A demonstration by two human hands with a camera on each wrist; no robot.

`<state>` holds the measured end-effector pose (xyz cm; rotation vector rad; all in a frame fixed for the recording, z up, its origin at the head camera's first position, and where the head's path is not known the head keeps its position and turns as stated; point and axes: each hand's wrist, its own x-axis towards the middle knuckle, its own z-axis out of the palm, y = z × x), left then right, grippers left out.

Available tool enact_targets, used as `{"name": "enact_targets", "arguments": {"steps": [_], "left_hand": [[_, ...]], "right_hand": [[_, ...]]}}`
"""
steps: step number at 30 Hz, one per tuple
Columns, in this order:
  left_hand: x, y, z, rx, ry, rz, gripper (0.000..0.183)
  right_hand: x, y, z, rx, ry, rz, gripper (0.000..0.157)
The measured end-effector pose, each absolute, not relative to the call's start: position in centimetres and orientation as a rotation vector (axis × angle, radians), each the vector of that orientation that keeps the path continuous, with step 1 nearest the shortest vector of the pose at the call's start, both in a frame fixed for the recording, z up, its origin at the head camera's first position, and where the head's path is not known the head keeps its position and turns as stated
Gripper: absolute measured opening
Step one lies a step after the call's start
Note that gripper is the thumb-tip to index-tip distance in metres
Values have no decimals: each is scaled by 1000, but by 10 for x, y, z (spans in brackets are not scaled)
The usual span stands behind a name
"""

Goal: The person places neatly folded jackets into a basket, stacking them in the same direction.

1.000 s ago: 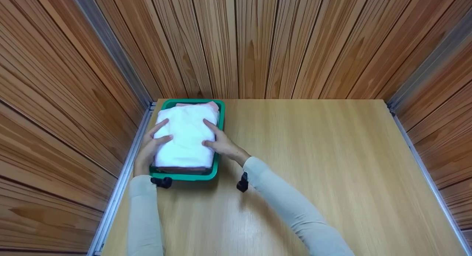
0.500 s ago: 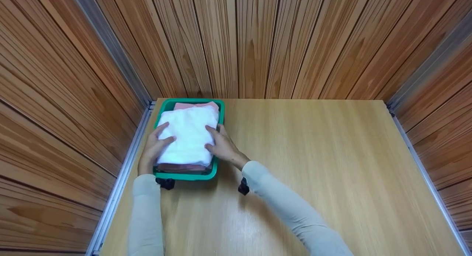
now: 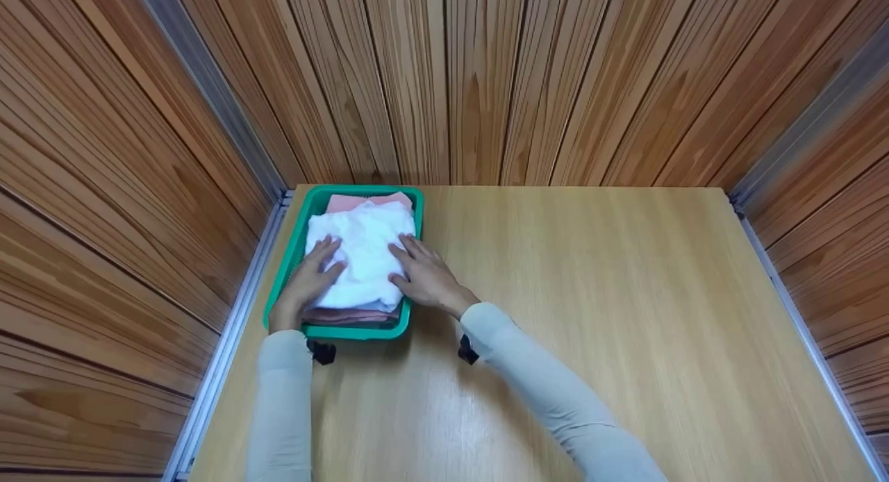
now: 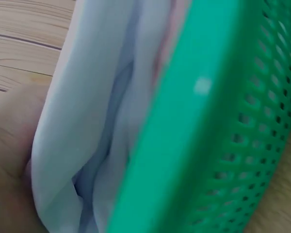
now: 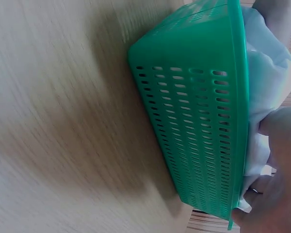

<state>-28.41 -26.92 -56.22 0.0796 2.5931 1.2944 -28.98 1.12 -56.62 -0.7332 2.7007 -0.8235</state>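
Observation:
A folded white towel [image 3: 364, 263] lies on top of a stack of pink cloths [image 3: 347, 203] inside a green basket [image 3: 368, 333]. My left hand [image 3: 305, 285] rests on the towel's left side with its fingers spread. On the opposite side my right hand [image 3: 428, 278] touches the towel, fingers and thumb extended over its edge. The left wrist view has the towel's rounded folds [image 4: 77, 126] beside the basket rim [image 4: 169, 126], with part of the left hand at the edge. In the right wrist view, the towel bulges above the perforated basket wall [image 5: 194, 126].
The basket stands on a wooden table [image 3: 590, 315], near its back left corner. A wood-panelled wall [image 3: 486, 86] rises behind, with others at both sides. Metal rails [image 3: 222, 357] border the table's left and right edges.
The towel has shifted slightly right and settled lower in the basket, uncovering more pink cloth. Both hands have moved from holding its sides to lying spread on it, the left one further right.

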Motion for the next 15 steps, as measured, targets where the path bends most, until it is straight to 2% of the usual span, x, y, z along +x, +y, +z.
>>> {"name": "enact_targets", "arguments": {"steps": [6,15], "left_hand": [[-283,-269,-575,2,2546,1310,61],[-285,-266,-573,-25,2535,1306,61]], "right_hand": [[-290,12,-566,-743,2674,-738,71],[-293,13,-568,-823,2711,-602,72]]}}
